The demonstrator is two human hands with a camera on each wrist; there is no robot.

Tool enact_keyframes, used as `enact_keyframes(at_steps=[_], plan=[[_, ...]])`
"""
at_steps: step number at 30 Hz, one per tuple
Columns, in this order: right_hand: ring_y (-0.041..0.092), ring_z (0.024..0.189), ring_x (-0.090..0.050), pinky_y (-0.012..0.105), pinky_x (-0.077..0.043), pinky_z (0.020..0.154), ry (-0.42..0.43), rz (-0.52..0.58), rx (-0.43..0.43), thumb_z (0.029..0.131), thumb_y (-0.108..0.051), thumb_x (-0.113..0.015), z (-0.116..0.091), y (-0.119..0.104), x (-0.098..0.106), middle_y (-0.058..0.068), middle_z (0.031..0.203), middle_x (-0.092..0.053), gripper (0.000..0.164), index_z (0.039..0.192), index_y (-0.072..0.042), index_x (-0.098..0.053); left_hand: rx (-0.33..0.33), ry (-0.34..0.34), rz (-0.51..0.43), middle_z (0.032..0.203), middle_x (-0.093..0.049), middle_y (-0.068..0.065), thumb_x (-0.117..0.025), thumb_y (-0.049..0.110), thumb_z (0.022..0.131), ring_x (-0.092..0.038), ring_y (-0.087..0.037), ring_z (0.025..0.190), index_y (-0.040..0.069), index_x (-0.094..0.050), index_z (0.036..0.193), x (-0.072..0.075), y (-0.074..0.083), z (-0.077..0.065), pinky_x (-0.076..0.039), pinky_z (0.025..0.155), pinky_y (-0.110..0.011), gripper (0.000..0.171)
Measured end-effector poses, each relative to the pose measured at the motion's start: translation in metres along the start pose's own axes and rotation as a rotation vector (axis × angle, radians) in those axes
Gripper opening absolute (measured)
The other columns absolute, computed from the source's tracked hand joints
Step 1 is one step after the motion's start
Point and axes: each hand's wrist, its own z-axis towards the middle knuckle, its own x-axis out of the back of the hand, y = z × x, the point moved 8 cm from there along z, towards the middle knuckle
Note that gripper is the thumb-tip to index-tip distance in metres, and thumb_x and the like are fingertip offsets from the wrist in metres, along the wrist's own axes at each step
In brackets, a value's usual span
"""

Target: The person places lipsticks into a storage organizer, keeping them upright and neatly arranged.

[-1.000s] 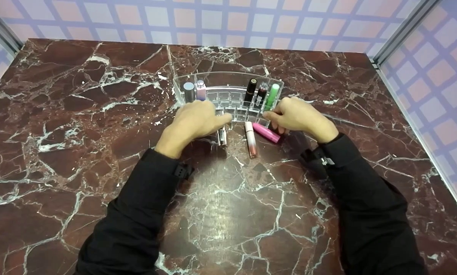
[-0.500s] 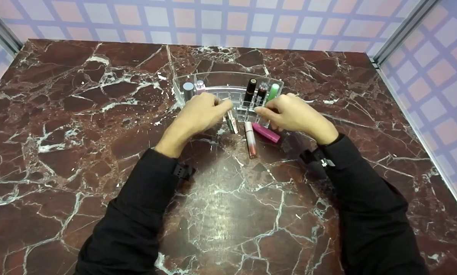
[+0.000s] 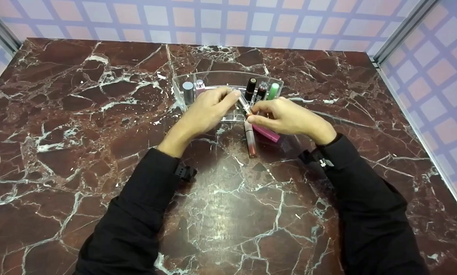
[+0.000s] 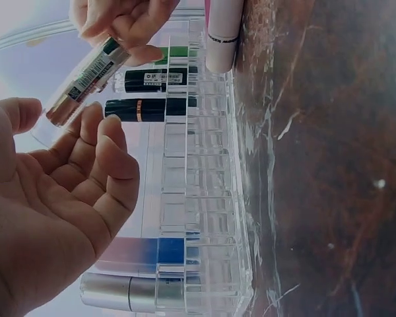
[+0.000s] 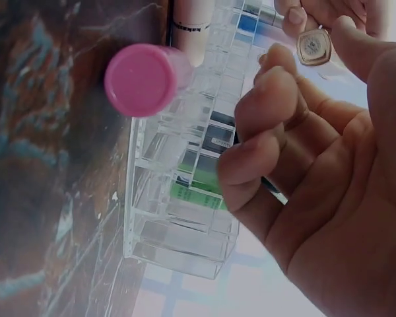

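Observation:
Between my hands is a slim lipstick tube (image 3: 243, 104), with a shiny gold end and a barcode label that shows in the left wrist view. My left hand (image 3: 209, 109) pinches one end between thumb and finger. The fingers of my right hand (image 3: 286, 116) pinch its other end. The tube is tilted in the air, in front of the clear curved organizer (image 3: 232, 72). Below it, on the table, lie a white-to-red lip gloss tube (image 3: 250, 141) and a bright pink tube (image 3: 266, 133). My right hand partly covers the pink one.
The organizer holds a silver-grey tube (image 3: 188, 91) and a pink-and-blue tube (image 4: 132, 255) at its left. A black tube (image 3: 250, 88), a dark labelled tube (image 3: 261, 91) and a green tube (image 3: 273, 91) stand at its right. The dark marbled table (image 3: 98, 160) meets patterned walls behind.
My left hand has lifted the lipstick from the table and brought it right and up. My right hand has moved left from the organizer's right side and taken hold of its other end.

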Motion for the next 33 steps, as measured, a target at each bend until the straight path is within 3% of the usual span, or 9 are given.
enact_keyframes(at_steps=[4, 11, 17, 27, 33], plan=[[0.009, 0.053, -0.045, 0.026, -0.039, 0.050, -0.003, 0.044, 0.012, 0.106, -0.032, -0.056, 0.0009, -0.0009, -0.0010, -0.003, 0.070, -0.053, 0.025, 0.103, -0.009, -0.067, 0.008, -0.006, -0.003, 0.077, -0.050, -0.001, -0.045, 0.044, 0.108, -0.040, -0.013, 0.064, 0.012, -0.058, 0.094, -0.0006, 0.0002, -0.0006, -0.040, 0.062, -0.029, 0.037], [0.011, 0.054, -0.047, 0.026, -0.041, 0.048, 0.015, 0.120, -0.052, 0.105, -0.036, -0.056, -0.0003, 0.0033, 0.0021, -0.002, 0.071, -0.056, 0.026, 0.104, -0.012, -0.066, 0.079, 0.015, 0.044, 0.088, -0.057, -0.003, -0.045, 0.048, 0.107, -0.046, -0.012, 0.068, 0.010, -0.062, 0.112, 0.0036, -0.0054, -0.0024, -0.046, 0.069, -0.029, 0.042], [0.011, 0.056, -0.047, 0.027, -0.042, 0.052, 0.012, 0.086, -0.020, 0.106, -0.033, -0.054, 0.0018, 0.0004, -0.0003, -0.002, 0.071, -0.053, 0.028, 0.102, -0.009, -0.066, 0.084, 0.026, 0.071, 0.098, -0.063, -0.010, -0.045, 0.049, 0.107, -0.051, -0.015, 0.074, 0.012, -0.062, 0.113, 0.0037, -0.0043, -0.0017, -0.048, 0.073, -0.031, 0.041], [0.011, 0.057, -0.046, 0.028, -0.042, 0.054, 0.006, 0.058, -0.010, 0.107, -0.032, -0.052, 0.0021, -0.0004, -0.0018, -0.003, 0.072, -0.052, 0.027, 0.103, -0.009, -0.066, 0.082, 0.041, 0.042, 0.085, -0.053, 0.000, -0.048, 0.050, 0.105, -0.044, -0.013, 0.069, 0.012, -0.063, 0.111, 0.0042, -0.0041, -0.0014, -0.042, 0.066, -0.029, 0.041], [0.012, 0.058, -0.049, 0.028, -0.043, 0.056, 0.052, 0.057, -0.027, 0.107, -0.032, -0.054, 0.0015, 0.0005, 0.0026, -0.002, 0.073, -0.055, 0.026, 0.105, -0.009, -0.066, 0.085, 0.054, -0.004, 0.096, -0.060, -0.005, -0.050, 0.050, 0.105, -0.047, -0.012, 0.070, 0.011, -0.063, 0.118, 0.0055, -0.0049, -0.0008, -0.046, 0.072, -0.030, 0.043]])
